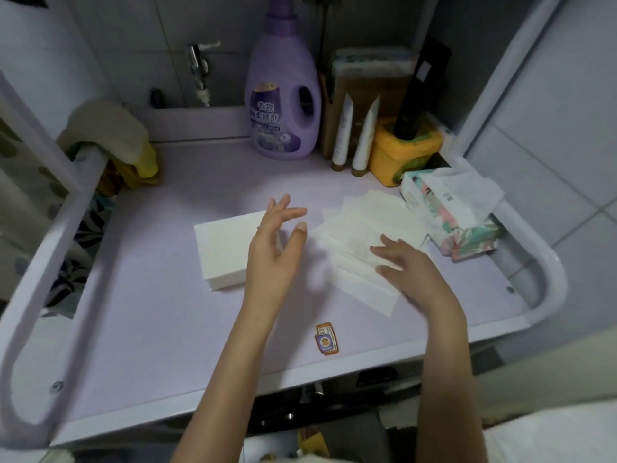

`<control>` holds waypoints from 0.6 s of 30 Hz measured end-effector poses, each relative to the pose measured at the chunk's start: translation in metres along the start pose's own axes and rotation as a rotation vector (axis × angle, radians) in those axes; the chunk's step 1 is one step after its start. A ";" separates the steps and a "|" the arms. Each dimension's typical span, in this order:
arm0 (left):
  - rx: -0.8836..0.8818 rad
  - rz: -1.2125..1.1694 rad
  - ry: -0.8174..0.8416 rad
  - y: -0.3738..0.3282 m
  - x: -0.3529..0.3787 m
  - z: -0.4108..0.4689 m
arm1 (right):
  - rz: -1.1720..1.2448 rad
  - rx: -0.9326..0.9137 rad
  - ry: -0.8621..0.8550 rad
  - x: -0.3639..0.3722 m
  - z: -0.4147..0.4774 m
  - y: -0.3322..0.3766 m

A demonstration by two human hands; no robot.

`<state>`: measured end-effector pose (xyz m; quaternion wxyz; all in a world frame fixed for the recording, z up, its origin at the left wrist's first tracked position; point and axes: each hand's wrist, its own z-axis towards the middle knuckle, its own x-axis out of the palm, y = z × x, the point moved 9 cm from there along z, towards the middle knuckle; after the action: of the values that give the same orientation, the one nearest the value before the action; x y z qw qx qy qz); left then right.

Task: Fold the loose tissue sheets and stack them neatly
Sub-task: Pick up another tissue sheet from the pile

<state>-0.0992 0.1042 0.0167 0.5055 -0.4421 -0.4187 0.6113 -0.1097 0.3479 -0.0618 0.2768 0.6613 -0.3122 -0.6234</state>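
**A folding job in progress**

A neat white stack of folded tissue sheets [227, 252] sits mid-way across the pale lilac worktop [167, 329]. The left hand [277, 242] hovers at the stack's right end, fingers spread, holding nothing. The right hand [410, 265] rests with straight fingers on the loose white tissue sheets [360, 225], which fan out toward the right edge beside a floral soft tissue pack [447, 222].

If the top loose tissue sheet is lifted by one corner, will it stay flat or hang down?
It will probably droop: the loose sheets look thin and lie creased. They seem very light, so a push from the right hand may slide several together.
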 end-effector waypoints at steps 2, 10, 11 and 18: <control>-0.011 -0.015 0.023 -0.001 0.005 0.000 | 0.092 -0.012 -0.062 -0.006 -0.005 -0.003; -0.037 -0.021 0.055 0.005 0.013 -0.001 | 0.302 -0.008 -0.283 -0.029 -0.016 0.010; -0.035 -0.006 0.073 0.006 0.015 -0.001 | 0.391 0.002 -0.308 -0.033 -0.018 0.017; 0.056 0.124 0.347 -0.003 0.037 -0.012 | 0.970 -0.032 -0.154 -0.023 -0.020 0.056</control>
<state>-0.0904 0.1417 0.0123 0.5437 -0.5514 -0.2801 0.5674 -0.0938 0.3287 -0.0032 0.5214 0.3873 -0.5941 -0.4745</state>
